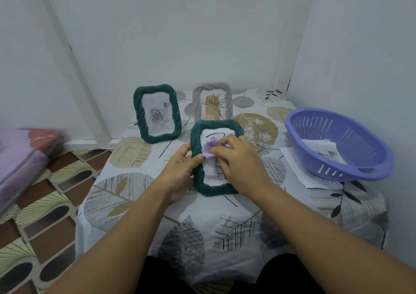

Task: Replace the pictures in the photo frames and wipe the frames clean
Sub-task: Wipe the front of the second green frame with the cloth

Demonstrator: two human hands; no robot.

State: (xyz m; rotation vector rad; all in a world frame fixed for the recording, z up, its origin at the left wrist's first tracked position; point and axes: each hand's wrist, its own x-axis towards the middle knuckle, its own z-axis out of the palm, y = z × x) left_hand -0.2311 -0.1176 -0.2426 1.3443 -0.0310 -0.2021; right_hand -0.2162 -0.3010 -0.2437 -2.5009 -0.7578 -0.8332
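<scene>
Wiping is the step we judge to be in hand: our right hand (234,156) presses a small lilac cloth (209,149) against the front pane of the near green frame (216,156), its fingers (219,147) curled together and pinching the cloth. Our left hand (182,169) steadies the frame by its left border, thumb on the front edge and the other fingers hidden behind it, so we take them to be wrapped round the back. The frame is tilted up off the cloth-covered surface (139,203), lower edge nearest us.

We expect this frame to be light and stiff, its twisted, ribbed moulding giving a sure hold, while the clear pane is smooth, likely slippery, and possibly fragile if pressed hard in the middle. Holding by the thick border, as now, seems the safest place; fingers on the pane would only leave fresh marks. The cloth is soft and limp, so it needs bunching to stay under the fingertips.

Behind stand a second green frame (157,113) and a grey frame (212,101), both upright. A purple basket (337,145) holding paper sheets sits well apart on the right.
</scene>
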